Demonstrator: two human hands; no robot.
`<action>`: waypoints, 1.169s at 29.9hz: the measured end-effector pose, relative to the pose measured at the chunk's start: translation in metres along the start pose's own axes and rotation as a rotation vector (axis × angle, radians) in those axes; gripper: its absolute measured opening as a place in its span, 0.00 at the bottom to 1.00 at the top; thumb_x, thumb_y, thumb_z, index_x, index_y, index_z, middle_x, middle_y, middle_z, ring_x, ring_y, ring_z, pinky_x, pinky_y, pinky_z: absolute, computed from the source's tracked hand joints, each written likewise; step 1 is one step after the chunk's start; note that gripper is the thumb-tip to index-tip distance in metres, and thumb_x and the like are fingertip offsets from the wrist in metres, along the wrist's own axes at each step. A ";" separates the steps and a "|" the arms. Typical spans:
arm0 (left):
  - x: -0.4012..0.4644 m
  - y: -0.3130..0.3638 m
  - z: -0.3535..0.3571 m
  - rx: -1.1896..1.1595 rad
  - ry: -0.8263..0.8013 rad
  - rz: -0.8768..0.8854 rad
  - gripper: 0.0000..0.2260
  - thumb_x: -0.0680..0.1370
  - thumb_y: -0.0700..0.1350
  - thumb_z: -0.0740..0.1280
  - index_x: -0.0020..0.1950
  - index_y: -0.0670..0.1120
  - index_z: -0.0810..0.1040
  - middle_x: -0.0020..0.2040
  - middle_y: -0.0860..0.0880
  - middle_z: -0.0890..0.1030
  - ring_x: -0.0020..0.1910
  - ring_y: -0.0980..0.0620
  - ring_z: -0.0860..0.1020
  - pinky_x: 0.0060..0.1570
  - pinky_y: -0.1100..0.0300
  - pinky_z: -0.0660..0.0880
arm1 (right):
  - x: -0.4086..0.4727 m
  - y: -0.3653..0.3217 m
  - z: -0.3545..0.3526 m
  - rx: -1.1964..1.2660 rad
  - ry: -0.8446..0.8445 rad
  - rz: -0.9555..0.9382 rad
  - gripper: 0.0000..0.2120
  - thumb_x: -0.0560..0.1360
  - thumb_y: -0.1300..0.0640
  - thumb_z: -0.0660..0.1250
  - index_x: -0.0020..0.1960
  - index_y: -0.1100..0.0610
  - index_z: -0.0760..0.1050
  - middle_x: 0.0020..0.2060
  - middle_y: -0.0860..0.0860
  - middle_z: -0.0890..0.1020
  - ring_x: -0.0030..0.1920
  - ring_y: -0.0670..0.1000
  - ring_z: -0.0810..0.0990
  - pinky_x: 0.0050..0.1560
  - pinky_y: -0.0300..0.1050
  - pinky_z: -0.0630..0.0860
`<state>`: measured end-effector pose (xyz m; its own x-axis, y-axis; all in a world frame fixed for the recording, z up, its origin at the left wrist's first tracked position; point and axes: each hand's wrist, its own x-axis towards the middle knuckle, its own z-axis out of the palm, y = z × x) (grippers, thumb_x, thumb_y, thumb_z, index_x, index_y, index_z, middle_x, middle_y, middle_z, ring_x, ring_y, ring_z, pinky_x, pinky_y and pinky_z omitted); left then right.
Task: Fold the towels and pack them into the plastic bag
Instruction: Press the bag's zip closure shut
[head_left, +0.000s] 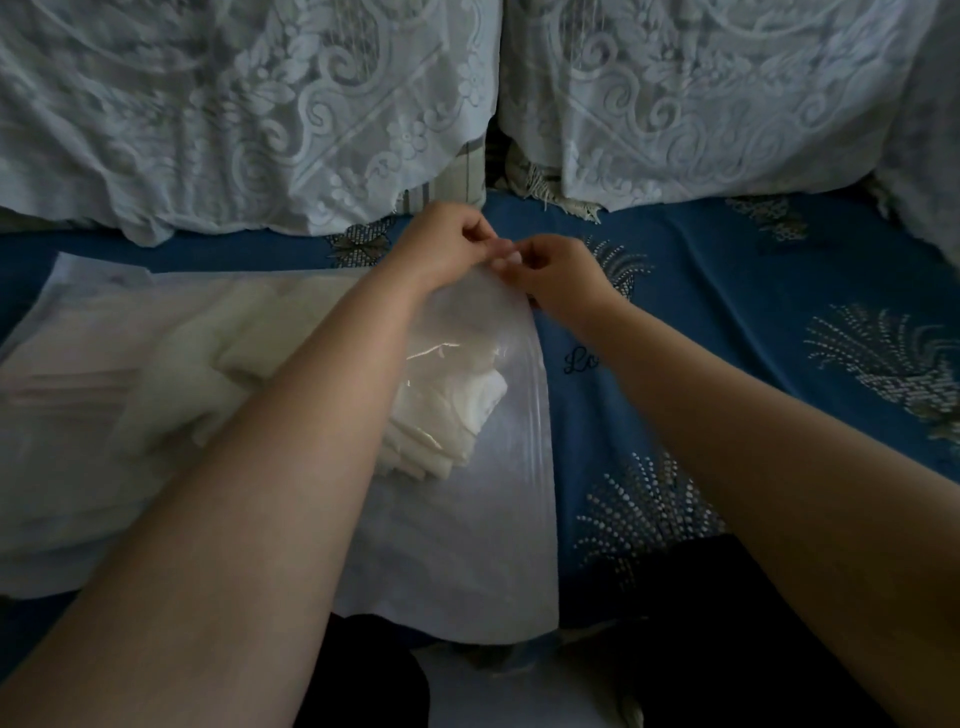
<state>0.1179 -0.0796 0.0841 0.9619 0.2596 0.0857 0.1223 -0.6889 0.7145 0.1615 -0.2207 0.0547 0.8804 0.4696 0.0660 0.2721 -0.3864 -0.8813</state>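
Head view, sweeping from nine o'clock across to three: a flat stack of pale cloth or sheets (67, 395) lies at nine o'clock on the blue patterned bedcover (727, 322), and whether these are more towels waiting to be folded I cannot tell. Toward the centre, the folded white towels (447, 415) sit inside the clear plastic bag (488, 519), whose open edge runs along its right side from about twelve o'clock down to six. At twelve o'clock the left hand (447, 244) has its fingers curled, pinching the top corner of that edge; touching it, just to the right, the right hand (550, 275) pinches the same corner with curled fingers. Lace-covered cushions (249, 104) stand behind, from ten to two o'clock. The step in hand looks like sealing the bag's mouth, starting at the far corner. The next move probably calls for keeping both layers lined up and pressing along the strip toward six o'clock, with the towels staying clear of the seam.
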 end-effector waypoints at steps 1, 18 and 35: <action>0.000 0.001 0.001 0.015 -0.006 0.008 0.05 0.74 0.49 0.71 0.44 0.48 0.80 0.36 0.57 0.78 0.38 0.59 0.76 0.45 0.61 0.72 | 0.000 -0.003 -0.002 -0.043 0.011 -0.022 0.16 0.72 0.50 0.71 0.49 0.63 0.79 0.39 0.59 0.80 0.39 0.53 0.77 0.48 0.57 0.78; -0.004 0.011 0.030 0.017 0.235 0.115 0.09 0.76 0.49 0.68 0.46 0.43 0.81 0.41 0.52 0.79 0.41 0.55 0.75 0.41 0.64 0.66 | -0.010 -0.015 -0.015 -0.053 -0.028 0.184 0.15 0.71 0.54 0.71 0.43 0.68 0.78 0.41 0.63 0.84 0.42 0.60 0.85 0.46 0.59 0.82; -0.010 0.018 0.004 0.147 -0.035 0.091 0.11 0.74 0.49 0.70 0.35 0.49 0.73 0.34 0.56 0.73 0.34 0.59 0.71 0.34 0.62 0.65 | -0.032 -0.010 -0.009 -0.053 0.019 0.161 0.14 0.72 0.52 0.69 0.44 0.65 0.78 0.45 0.65 0.83 0.47 0.65 0.82 0.47 0.66 0.79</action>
<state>0.1116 -0.0970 0.0930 0.9783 0.1694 0.1195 0.0659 -0.8005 0.5957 0.1346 -0.2390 0.0658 0.9215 0.3830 -0.0645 0.1468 -0.4971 -0.8552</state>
